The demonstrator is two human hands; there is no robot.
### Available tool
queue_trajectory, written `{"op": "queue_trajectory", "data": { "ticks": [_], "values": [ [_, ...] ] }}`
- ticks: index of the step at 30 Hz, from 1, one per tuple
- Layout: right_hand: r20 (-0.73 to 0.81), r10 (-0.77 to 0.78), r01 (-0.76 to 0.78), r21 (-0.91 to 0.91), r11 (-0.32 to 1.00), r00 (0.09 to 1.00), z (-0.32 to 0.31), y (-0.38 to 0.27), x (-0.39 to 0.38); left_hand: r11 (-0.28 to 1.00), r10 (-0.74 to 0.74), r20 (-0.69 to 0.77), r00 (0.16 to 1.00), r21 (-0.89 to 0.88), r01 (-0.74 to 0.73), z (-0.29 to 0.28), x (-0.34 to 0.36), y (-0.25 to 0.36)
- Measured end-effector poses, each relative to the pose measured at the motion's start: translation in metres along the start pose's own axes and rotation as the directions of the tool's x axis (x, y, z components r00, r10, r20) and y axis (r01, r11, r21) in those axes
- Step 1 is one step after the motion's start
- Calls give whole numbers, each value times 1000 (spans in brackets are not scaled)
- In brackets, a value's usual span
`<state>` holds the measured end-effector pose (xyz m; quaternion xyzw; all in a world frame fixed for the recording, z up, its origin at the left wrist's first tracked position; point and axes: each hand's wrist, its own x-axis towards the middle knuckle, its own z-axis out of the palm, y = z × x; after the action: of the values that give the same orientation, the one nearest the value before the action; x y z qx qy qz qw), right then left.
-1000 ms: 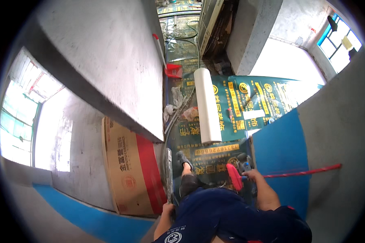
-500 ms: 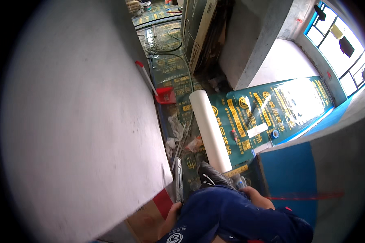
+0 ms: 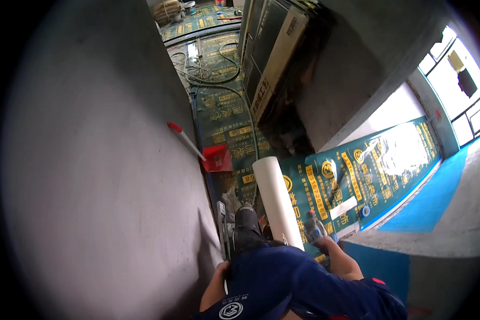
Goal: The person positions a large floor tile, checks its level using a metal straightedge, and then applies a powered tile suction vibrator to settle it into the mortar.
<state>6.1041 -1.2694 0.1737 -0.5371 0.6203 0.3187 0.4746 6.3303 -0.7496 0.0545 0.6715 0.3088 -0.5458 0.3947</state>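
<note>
Grey wall (image 3: pixel 101 176), left. Green printed floor sheet (image 3: pixel 357 176) with yellow lettering, beside blue edge strip. Tall brown carton (image 3: pixel 274 64) leaning, far end. White roll (image 3: pixel 276 205) lying along sheet's near edge. Red dustpan (image 3: pixel 217 158) against wall. Right hand (image 3: pixel 325 246) touched a small grey-red tool (image 3: pixel 312 229), grip unclear; left hand (image 3: pixel 221 269) gripped a metal bar (image 3: pixel 222 229).

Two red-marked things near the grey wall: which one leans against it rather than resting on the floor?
The white stick with the red tip leans on the wall; the red dustpan at its lower end rests on the green floor sheet.
</note>
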Motion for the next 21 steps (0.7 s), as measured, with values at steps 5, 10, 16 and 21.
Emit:
{"op": "queue_trajectory", "data": {
  "ticks": [5,10,16,21],
  "values": [
    [55,-214,219,-141,965,975,-59,-180,16,943,39,84,996,327,-65,22,53,139],
    [44,-422,415,-299,859,905,-78,-322,51,606,262,164,951,739,-294,16,95,312],
    [13,45,-45,9,999,999,-72,-452,5,854,91,15,996,513,-86,-31,98,505],
    [100,82,-89,72,993,992,-100,-525,16,918,92,0,996,388,-85,-29,99,668]
  ]
}}
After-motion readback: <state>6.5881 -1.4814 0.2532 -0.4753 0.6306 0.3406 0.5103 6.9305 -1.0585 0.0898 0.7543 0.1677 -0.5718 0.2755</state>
